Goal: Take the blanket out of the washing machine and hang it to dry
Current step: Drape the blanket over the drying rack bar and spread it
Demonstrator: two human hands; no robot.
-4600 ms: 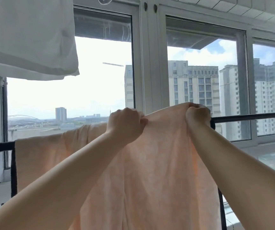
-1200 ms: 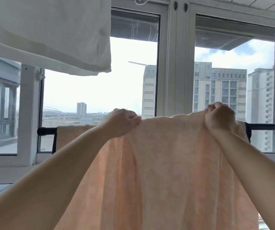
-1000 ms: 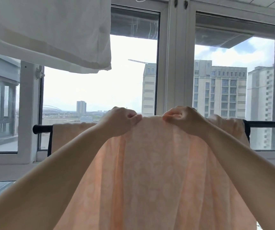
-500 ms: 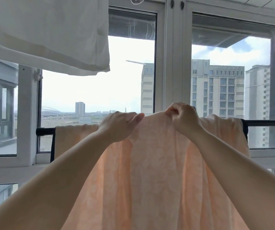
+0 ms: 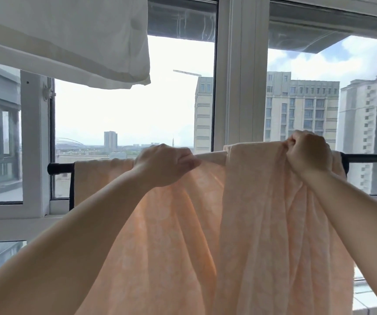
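Note:
A peach-coloured blanket (image 5: 205,235) hangs over a black horizontal drying rail (image 5: 369,158) in front of the windows, falling in long folds toward me. My left hand (image 5: 163,163) grips the blanket's top edge at the rail, left of centre. My right hand (image 5: 308,155) holds a bunched fold of the blanket at the rail, near its right end. Between the two hands a folded strip of the top edge lies along the rail. The rail's left end (image 5: 58,168) sticks out bare past the cloth.
A white sheet (image 5: 69,37) hangs overhead at the upper left. White window frames (image 5: 239,87) stand right behind the rail, with a sill (image 5: 12,226) below. A black upright of the rack (image 5: 71,192) runs down at the left.
My right hand has slid to the right along the rail, from near the middle to the blanket's right end, pulling the top edge wider. My left hand has stayed put.

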